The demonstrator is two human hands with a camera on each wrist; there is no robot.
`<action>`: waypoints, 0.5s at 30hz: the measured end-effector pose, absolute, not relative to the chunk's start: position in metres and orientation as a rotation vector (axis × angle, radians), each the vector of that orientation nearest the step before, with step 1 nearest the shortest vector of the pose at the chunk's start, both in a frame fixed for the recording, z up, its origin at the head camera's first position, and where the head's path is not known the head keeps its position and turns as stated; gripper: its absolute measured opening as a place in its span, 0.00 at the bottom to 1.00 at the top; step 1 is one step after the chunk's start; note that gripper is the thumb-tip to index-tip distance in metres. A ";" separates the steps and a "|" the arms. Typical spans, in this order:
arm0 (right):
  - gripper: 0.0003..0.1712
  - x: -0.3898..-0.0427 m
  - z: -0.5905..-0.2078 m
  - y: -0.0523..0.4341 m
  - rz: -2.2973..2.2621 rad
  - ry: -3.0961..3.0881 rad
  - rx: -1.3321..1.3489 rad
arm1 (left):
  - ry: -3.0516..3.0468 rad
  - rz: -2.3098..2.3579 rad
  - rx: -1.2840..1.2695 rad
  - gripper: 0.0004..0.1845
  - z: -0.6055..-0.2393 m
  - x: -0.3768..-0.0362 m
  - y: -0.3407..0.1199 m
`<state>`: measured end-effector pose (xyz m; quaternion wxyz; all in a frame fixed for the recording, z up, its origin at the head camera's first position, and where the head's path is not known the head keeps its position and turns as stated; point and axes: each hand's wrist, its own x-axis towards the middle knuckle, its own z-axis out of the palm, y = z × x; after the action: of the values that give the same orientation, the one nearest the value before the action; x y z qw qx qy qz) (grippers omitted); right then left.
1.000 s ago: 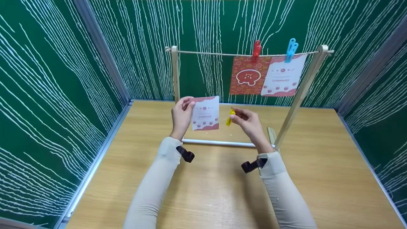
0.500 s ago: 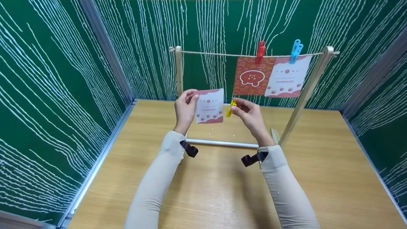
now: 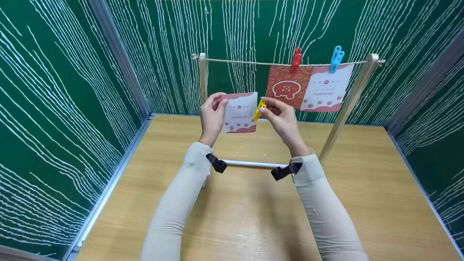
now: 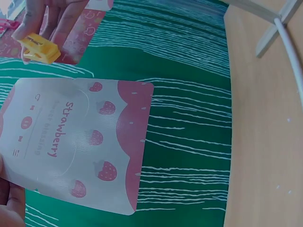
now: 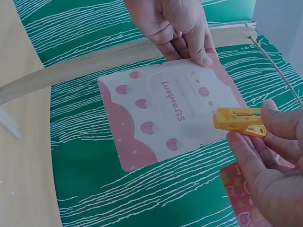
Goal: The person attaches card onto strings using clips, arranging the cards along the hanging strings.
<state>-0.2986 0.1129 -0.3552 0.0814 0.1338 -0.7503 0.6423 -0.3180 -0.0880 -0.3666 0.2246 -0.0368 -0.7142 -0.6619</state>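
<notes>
A white and pink strawberry-print card (image 3: 240, 113) is pinched at its upper left edge between the thumb and fingers of my left hand (image 3: 213, 117). It hangs below the string (image 3: 239, 61). My right hand (image 3: 282, 117) pinches a yellow clothespin (image 3: 259, 110) by its handles, just beside the card's right edge. In the right wrist view the clothespin (image 5: 238, 120) points toward the card (image 5: 165, 113) and overlaps it. Further right on the string, a red clothespin (image 3: 296, 59) holds a red bear-print card (image 3: 286, 87), and a blue clothespin (image 3: 336, 59) holds another strawberry-print card (image 3: 326, 88).
The string runs between a left wooden post (image 3: 203, 79) and a right wooden post (image 3: 357, 90). A white bar (image 3: 250, 164) joins the stand low down. Beneath is a wooden table (image 3: 239, 217), with green, white-streaked walls (image 3: 54, 108) around it.
Both hands have risen toward the string, carrying the card and the yellow clothespin. The clothespin has also come closer to the card's right edge. The two hanging cards stay clipped.
</notes>
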 end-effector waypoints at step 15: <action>0.23 -0.301 -0.323 0.109 1.854 -2.199 0.374 | -1.967 -1.806 -0.157 0.12 -0.346 -0.324 -0.084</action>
<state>-0.3015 0.1091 -0.3232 0.1202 0.1279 -0.7527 0.6345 -0.3237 -0.0838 -0.3458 0.2312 -0.0570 -0.7153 -0.6570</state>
